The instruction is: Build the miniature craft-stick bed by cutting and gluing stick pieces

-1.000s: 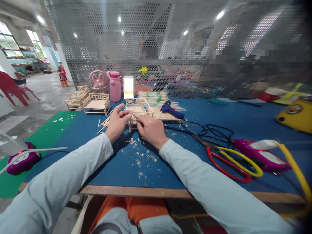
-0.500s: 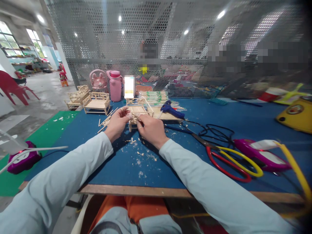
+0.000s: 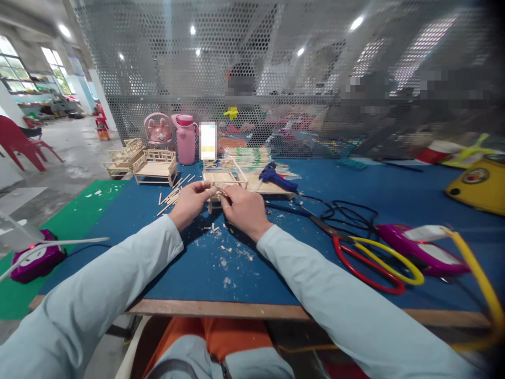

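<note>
A miniature bench made of thin wooden sticks [image 3: 222, 177] stands on the blue tabletop in front of me. My left hand [image 3: 190, 203] is closed in a pinch at its near side, thumb and fingertips pressed together. From the right, my right hand [image 3: 245, 208] also grips the near side, its fingers curled beside the left fingertips. The fingers cover much of that near edge, and any small stick between them is hidden. Just right of the bench, a blue glue gun [image 3: 278, 178] rests with its nozzle pointing left.
Finished stick benches [image 3: 155, 167] stand at the back left, near loose sticks [image 3: 172, 197]. Behind are a pink bottle [image 3: 186, 141], a lit phone [image 3: 208, 141] and bundled sticks [image 3: 248, 158]. Red-and-yellow-handled scissors [image 3: 366, 263], black cable [image 3: 351, 213] and a purple power strip [image 3: 422, 251] lie right.
My left fingers, slightly raised and spread before, have come down and closed at the bench's near edge. My right hand has stayed nearly still.
</note>
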{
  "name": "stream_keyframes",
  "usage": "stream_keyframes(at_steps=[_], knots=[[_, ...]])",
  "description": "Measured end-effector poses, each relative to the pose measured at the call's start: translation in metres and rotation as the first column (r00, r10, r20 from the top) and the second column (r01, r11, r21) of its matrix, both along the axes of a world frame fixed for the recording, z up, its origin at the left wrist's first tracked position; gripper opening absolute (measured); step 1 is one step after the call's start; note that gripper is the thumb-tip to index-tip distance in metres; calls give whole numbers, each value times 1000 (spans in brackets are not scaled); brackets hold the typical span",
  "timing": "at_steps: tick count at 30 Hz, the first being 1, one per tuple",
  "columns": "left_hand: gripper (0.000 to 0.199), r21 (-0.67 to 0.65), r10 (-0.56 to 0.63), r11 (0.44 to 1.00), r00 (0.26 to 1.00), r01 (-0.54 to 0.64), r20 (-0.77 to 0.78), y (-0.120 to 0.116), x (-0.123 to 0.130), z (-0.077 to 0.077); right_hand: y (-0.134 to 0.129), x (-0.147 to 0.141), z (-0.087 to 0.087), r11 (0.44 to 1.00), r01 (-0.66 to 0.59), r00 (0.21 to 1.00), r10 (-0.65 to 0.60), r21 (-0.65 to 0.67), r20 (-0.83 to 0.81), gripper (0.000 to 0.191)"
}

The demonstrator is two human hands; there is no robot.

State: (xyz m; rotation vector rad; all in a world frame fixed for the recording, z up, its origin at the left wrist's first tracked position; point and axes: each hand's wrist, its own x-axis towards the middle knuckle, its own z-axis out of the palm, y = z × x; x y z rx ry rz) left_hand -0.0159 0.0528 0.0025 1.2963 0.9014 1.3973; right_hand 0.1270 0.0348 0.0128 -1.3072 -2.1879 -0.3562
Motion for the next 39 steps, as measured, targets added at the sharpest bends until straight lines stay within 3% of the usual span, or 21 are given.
stream_keyframes(at_steps=[15,29,35,39], knots=[[7,-108,-90,989,990,101,105,-3,1,4,0,1,0,1000,-25,1000,25,10,-11,29],[21,32,6,999,999,-5,-43,-8,-2,2,-2,1,1,1000,-12,999,11,-16,-48,28],[40,27,15,1000,1000,-15,-13,-16,-1,1,0,2,-2,990,-100,968,73,-104,-241,30],[43,-1,39,999,999,-39,28,-16,0,-2,3,1,-6,944,-262,849,127,-200,-513,34]])
